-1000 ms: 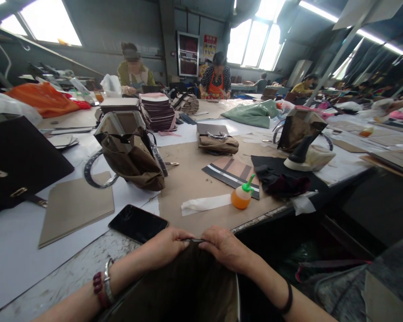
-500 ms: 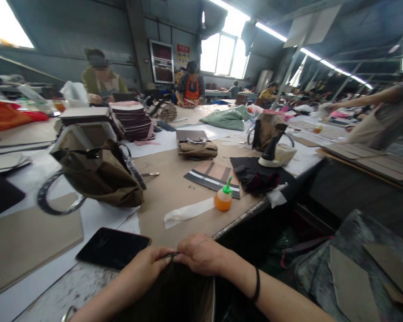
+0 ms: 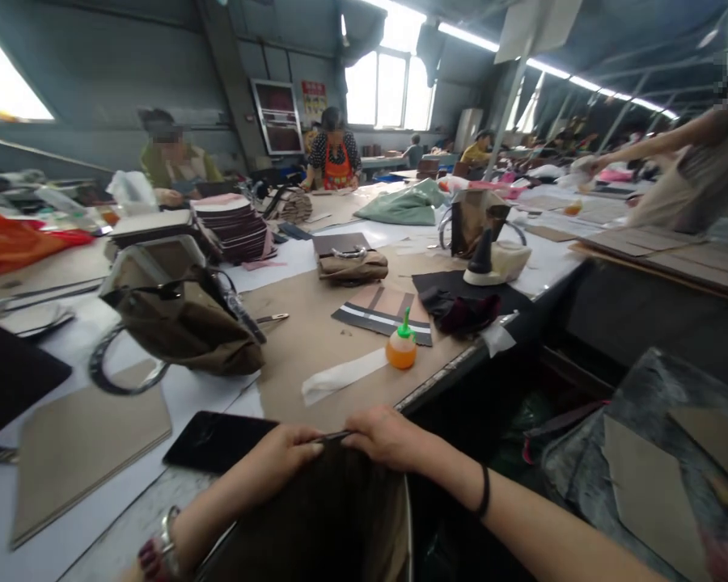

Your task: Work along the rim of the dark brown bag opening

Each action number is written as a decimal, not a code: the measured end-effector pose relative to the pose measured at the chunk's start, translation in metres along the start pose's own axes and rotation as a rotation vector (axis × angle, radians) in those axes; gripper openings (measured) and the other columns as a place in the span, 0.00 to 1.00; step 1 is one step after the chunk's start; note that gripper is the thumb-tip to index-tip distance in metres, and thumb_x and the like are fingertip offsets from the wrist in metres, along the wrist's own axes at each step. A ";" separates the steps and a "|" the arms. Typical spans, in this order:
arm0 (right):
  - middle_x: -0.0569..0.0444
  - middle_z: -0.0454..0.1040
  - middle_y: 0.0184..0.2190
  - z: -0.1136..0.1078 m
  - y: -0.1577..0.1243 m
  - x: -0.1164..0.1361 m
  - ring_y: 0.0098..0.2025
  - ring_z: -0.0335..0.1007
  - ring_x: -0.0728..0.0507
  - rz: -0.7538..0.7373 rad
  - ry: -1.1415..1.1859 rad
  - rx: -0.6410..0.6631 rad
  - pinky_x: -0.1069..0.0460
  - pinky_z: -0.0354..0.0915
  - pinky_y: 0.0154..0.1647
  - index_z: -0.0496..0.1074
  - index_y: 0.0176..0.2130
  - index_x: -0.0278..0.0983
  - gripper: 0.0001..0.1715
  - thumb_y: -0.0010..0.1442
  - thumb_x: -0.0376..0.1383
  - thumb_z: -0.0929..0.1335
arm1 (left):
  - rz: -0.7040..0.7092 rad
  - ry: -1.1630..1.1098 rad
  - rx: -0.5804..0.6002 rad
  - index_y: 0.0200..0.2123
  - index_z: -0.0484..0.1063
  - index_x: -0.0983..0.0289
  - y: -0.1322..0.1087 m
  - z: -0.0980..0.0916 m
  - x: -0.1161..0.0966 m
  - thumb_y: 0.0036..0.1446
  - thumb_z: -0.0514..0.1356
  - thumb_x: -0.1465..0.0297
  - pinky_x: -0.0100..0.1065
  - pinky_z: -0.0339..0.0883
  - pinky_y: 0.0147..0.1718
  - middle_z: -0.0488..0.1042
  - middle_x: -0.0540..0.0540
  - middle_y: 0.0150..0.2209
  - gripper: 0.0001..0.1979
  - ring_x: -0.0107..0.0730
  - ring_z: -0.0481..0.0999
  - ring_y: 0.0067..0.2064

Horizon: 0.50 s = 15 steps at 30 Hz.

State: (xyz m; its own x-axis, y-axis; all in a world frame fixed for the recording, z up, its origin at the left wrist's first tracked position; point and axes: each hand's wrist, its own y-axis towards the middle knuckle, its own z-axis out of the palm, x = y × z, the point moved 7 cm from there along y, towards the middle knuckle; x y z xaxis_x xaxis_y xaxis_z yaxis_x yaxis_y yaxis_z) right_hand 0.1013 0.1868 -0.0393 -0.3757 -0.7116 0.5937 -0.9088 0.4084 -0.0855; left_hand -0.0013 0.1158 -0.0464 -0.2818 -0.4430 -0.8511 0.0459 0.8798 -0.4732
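Observation:
My left hand (image 3: pixel 285 462) pinches the upper edge of a dark brown bag (image 3: pixel 333 517) at the table's near edge. Gripping the same edge a little to the right is my right hand (image 3: pixel 383 436), fingers folded over it. A short stretch of the edge shows between the hands. The bag hangs open below, its inside dark, with a pale rim down its right side. Beside my left hand lies a black phone (image 3: pixel 215 440). A finished-looking brown bag (image 3: pixel 194 331) with round plastic-wrapped handles sits further left.
An orange-filled bottle with a green nozzle (image 3: pixel 401 349) stands beyond my hands, near a white paper strip (image 3: pixel 343 378). A striped panel (image 3: pixel 382 317), a folded brown bag (image 3: pixel 352 263) and stacked dark pieces (image 3: pixel 230 230) lie further back. Grey boards (image 3: pixel 649 477) are lower right. Several people work around.
My hands have moved slightly apart along the bag's edge, so more of it shows between them. The bag's opening is more visible. The camera view has shifted a little.

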 end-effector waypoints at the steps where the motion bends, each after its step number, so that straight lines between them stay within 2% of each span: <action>1: 0.55 0.69 0.25 -0.001 0.000 -0.001 0.28 0.63 0.48 0.009 0.014 -0.005 0.55 0.53 0.27 0.69 0.29 0.37 0.10 0.57 0.39 0.62 | -0.023 -0.022 -0.024 0.31 0.71 0.68 -0.001 -0.001 0.002 0.38 0.57 0.60 0.33 0.63 0.31 0.73 0.53 0.27 0.19 0.41 0.70 0.31; 4: 0.55 0.68 0.22 -0.002 0.001 0.000 0.26 0.61 0.48 0.020 0.012 -0.016 0.55 0.51 0.26 0.68 0.27 0.36 0.11 0.56 0.38 0.62 | -0.067 -0.046 -0.103 0.31 0.69 0.69 -0.004 -0.004 0.006 0.34 0.58 0.63 0.31 0.59 0.27 0.70 0.50 0.23 0.19 0.36 0.68 0.26; 7: 0.55 0.67 0.22 -0.002 0.001 0.003 0.26 0.61 0.48 0.033 -0.020 -0.016 0.55 0.50 0.25 0.68 0.26 0.36 0.11 0.56 0.38 0.63 | -0.056 0.020 -0.134 0.29 0.69 0.69 -0.006 -0.004 0.005 0.35 0.56 0.62 0.31 0.58 0.26 0.68 0.50 0.22 0.18 0.35 0.66 0.25; 11: 0.55 0.67 0.21 -0.004 0.001 0.003 0.25 0.61 0.48 0.029 -0.026 -0.008 0.55 0.51 0.25 0.69 0.27 0.36 0.11 0.56 0.39 0.63 | -0.009 0.234 -0.141 0.27 0.71 0.69 -0.005 -0.003 -0.004 0.43 0.52 0.60 0.32 0.58 0.26 0.70 0.53 0.23 0.17 0.38 0.68 0.27; 15: 0.55 0.69 0.23 -0.005 0.001 0.003 0.27 0.63 0.47 0.005 -0.037 -0.022 0.55 0.53 0.26 0.69 0.28 0.36 0.11 0.56 0.39 0.62 | 0.063 0.467 -0.192 0.26 0.70 0.66 -0.007 -0.002 -0.014 0.48 0.48 0.65 0.33 0.60 0.30 0.72 0.55 0.27 0.14 0.41 0.70 0.31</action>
State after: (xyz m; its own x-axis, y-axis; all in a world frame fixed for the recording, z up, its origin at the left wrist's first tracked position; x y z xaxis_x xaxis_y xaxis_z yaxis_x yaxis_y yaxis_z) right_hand 0.1008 0.1882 -0.0334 -0.3874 -0.7300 0.5630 -0.9026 0.4247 -0.0705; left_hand 0.0008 0.1166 -0.0307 -0.6849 -0.3022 -0.6630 -0.0877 0.9375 -0.3367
